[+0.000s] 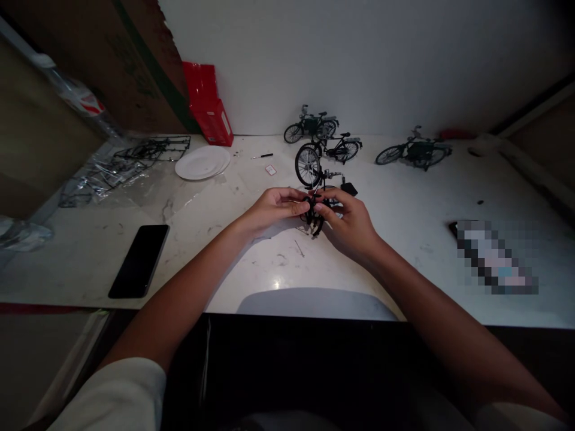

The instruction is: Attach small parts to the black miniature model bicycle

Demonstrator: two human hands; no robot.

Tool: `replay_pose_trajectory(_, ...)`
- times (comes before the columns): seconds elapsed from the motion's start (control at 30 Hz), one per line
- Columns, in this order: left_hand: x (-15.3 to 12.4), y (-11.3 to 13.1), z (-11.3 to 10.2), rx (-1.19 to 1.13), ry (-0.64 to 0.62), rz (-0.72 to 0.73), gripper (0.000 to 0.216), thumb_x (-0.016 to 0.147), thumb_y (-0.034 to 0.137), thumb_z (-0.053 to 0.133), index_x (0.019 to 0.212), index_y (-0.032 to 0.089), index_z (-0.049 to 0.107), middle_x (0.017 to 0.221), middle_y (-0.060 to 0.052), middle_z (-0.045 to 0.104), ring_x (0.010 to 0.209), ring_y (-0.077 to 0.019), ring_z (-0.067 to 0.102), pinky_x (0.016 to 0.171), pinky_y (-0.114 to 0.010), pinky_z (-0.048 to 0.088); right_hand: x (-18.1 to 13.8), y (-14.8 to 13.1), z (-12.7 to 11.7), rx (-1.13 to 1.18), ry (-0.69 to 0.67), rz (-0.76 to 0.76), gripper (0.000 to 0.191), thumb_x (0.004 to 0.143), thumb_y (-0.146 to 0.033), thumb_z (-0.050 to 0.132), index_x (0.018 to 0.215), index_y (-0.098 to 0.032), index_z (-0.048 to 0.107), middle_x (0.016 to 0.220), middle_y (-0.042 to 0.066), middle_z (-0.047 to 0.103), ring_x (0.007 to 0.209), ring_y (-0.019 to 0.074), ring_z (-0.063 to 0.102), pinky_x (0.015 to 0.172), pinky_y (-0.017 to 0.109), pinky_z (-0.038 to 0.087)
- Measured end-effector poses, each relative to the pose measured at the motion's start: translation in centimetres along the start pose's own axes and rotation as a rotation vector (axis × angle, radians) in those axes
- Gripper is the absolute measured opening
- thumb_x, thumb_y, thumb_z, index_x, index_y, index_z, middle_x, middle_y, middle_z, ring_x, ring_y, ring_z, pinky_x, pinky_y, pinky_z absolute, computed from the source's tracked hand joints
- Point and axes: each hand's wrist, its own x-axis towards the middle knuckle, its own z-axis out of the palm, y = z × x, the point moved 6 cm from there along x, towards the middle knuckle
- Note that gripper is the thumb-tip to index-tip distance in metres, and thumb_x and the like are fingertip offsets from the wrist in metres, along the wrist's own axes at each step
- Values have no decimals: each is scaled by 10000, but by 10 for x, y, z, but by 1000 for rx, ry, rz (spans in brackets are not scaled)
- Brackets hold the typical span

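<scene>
A small black model bicycle (314, 191), partly built, stands tipped with one spoked wheel (308, 166) raised above my hands. My left hand (274, 208) pinches its frame from the left, fingers closed on it. From the right, my right hand (348, 222) grips the lower part of the same model, fingers curled around it. Both hands hover just above the white marble table (251, 263). A thin metal pin (299, 248) lies on the table just below my hands.
Three finished model bicycles (311, 126) (341, 148) (413, 151) stand at the back. White plates (202, 161), a small screwdriver (262, 156), a red box (209, 108), plastic part frames (153, 148) and bags sit at left. A black phone (139, 260) lies front left.
</scene>
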Motion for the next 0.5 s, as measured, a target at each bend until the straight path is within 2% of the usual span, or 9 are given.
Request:
replay_pose_trajectory(0.17,2,-1,-3,-34,27,32,477,672,408,1048,1004,158,812,964,-73,801,888,-178,755,957,-373,573,-1,-7,-3,79,79,-6,242,974,-480,786,1090,-284,705,1308,82,775,1301,295,716,973,459,643)
replay_pose_trajectory(0.27,4,3,-8,-71,65,63,505,657,420,1056,1009,165,799,1013,-73,804,945,-185,767,994,-368,569,0,-12,-6,119,144,-32,226,1017,-492,735,1095,-288,675,1311,89,782,1295,281,728,974,448,640)
replay_pose_trajectory(0.37,5,10,-14,-113,95,86,529,653,401,1062,1034,160,785,1017,-69,801,977,-192,773,1034,-378,564,1,-13,-15,97,261,-66,239,1041,-515,693,1106,-287,670,1274,89,779,1220,259,741,919,420,639)
replay_pose_trajectory(0.5,8,19,-30,-124,197,128,468,698,360,1044,1030,173,771,999,-56,794,1037,-219,772,1021,-395,576,5,-4,-27,-8,383,-48,290,1014,-557,707,1097,-279,709,1152,81,765,1079,245,728,786,384,622)
